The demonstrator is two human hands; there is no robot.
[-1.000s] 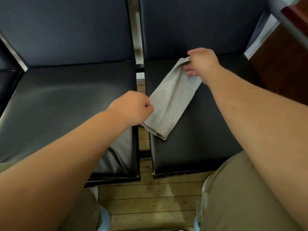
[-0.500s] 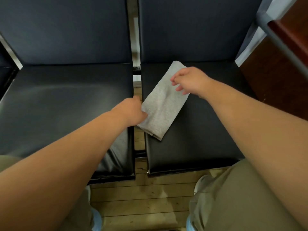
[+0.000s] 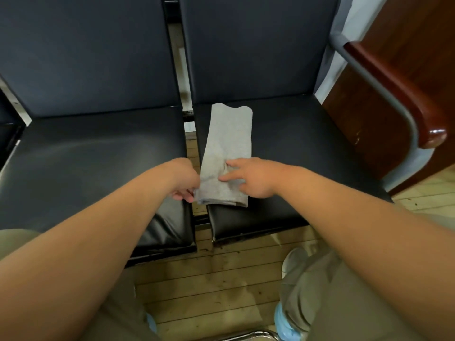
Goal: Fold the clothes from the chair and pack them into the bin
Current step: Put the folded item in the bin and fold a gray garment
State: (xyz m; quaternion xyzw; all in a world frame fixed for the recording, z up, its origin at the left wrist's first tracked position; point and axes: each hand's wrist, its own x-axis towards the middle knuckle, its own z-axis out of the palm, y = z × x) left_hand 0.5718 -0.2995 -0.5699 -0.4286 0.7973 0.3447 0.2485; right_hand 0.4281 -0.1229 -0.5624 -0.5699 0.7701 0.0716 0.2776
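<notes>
A grey garment [image 3: 227, 143], folded into a long narrow strip, lies lengthwise on the left part of the right black chair seat [image 3: 295, 148]. My left hand [image 3: 186, 180] grips the strip's near left corner at the seat's edge. My right hand [image 3: 251, 177] rests on the near end of the strip, its fingers spread and pressing the cloth flat. No bin is in view.
A second black chair seat [image 3: 93, 153] stands to the left, with a narrow gap between the two. A dark wooden armrest [image 3: 398, 94] on a grey metal frame rises at the right. Wooden floorboards [image 3: 221, 279], my knees and light blue shoes are below.
The strip has turned from slanted to nearly straight along the seat. My right hand moved from its far end down to its near end. My left hand kept hold of the near corner.
</notes>
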